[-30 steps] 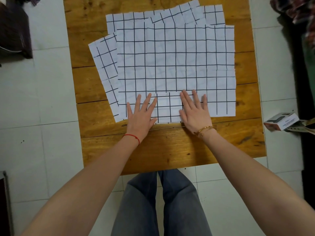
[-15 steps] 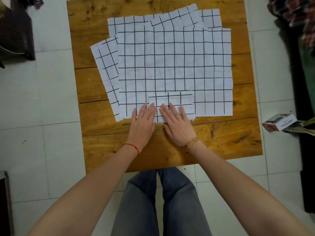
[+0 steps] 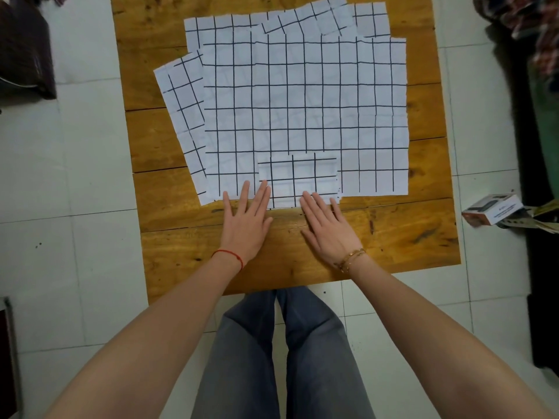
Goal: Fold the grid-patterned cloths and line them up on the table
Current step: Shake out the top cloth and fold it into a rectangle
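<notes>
One cloth looks finished: a small folded cloth (image 3: 298,179) lies on the near edge of the top sheet (image 3: 302,110), the big unfolded one that I will take as my marker. That folded piece is the only one I would call done, and it is not yet lined up anywhere on bare wood, since it sits on the sheet and not on the worktop (image 3: 393,243) itself.

The rest is still to do, as I judge it. Under the top sheet, more cloths poke out: one tilted piece (image 3: 181,116) left of it, and at least two (image 3: 223,28) past its far edge. How many lie beneath I cannot tell, because they overlap.

Both hands lie flat on the wood just nearer than the top sheet, fingers straight and held close, gripping nothing. The left hand (image 3: 246,220) has its fingertips on the sheet's near edge, just left of the folded cloth. The right hand (image 3: 328,225) touches the folded cloth's near right corner with its fingertips.

As for containers, I see only a small box (image 3: 491,208) on the floor well to the right of the top sheet, off the worktop; it looks closed, so what it holds is hidden
</notes>
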